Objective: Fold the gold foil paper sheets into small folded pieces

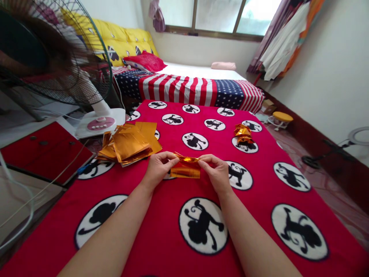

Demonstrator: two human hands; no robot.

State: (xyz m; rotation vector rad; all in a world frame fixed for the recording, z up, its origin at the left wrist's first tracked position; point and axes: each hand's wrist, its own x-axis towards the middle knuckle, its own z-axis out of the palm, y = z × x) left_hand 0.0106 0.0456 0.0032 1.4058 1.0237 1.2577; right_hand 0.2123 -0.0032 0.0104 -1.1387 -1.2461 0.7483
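Observation:
Between my two hands is a sheet of shiny gold foil paper (185,172), its upper edge rolled or folded over. My left hand (160,166) pinches the left end of that fold between thumb and fingers. At the right end, my right hand (215,169) grips it the same way. The lower part of the sheet hangs flat just above or on the red cloth; I cannot tell which. Left of my left hand lies a loose stack of gold foil sheets (131,144). Farther off on the right sits a small pile of folded gold foil pieces (243,133).
A red cloth with black monkey figures in white circles (196,188) covers the surface before me. A running fan (99,123) stands at the left by a red-topped cabinet (47,148). Behind is a bed with a flag-patterned cover (178,88). A yellow stool (282,116) stands right.

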